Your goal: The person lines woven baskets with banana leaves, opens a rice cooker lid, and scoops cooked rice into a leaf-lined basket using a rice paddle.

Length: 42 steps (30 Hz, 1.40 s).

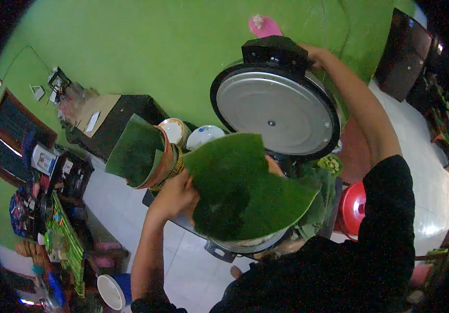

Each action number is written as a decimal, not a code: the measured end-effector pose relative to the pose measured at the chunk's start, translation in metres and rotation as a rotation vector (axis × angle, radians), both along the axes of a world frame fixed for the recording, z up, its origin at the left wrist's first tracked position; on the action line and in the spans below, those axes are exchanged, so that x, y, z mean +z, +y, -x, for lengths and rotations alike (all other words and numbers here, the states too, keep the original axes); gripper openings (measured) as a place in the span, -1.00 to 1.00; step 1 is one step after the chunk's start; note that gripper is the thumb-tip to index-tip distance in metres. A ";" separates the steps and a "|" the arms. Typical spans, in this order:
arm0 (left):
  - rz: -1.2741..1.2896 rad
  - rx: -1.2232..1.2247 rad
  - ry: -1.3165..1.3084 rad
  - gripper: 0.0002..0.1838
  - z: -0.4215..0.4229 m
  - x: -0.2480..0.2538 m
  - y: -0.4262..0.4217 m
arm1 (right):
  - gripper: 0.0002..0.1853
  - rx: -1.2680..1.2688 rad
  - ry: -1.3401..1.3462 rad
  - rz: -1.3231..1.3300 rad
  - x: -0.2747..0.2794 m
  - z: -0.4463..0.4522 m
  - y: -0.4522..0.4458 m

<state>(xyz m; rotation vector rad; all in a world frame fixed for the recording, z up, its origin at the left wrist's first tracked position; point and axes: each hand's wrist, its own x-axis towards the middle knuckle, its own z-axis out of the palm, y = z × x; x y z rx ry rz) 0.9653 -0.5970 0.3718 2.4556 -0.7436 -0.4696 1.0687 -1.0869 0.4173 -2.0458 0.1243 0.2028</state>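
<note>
My left hand is closed around a small basket with a patterned yellow-and-dark band, tipped so that its opening faces left. A green leaf lines the basket and sticks out of it. Just right of that hand, a large banana leaf covers most of the pot of a big rice cooker. The cooker's round metal lid stands raised. My right hand grips the lid's upper edge, its fingers partly hidden. Above the lid shows a pink rice paddle with rice on it; its handle is hidden.
Stacked plates and a white bowl stand behind the leaf. To the right are more leaves and a red lidded container. A bucket stands on the floor at lower left.
</note>
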 end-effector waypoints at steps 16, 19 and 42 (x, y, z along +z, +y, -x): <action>0.298 -0.063 0.024 -0.56 -0.049 -0.046 -0.076 | -0.74 -0.353 -0.209 0.634 0.013 0.071 0.023; 0.318 -0.026 0.011 -0.57 -0.039 -0.053 -0.054 | -0.72 -0.364 -0.229 0.691 0.033 0.088 0.051; 0.438 0.621 0.226 -0.73 0.115 -0.075 0.241 | -0.64 -0.006 -0.203 0.461 0.062 0.142 0.239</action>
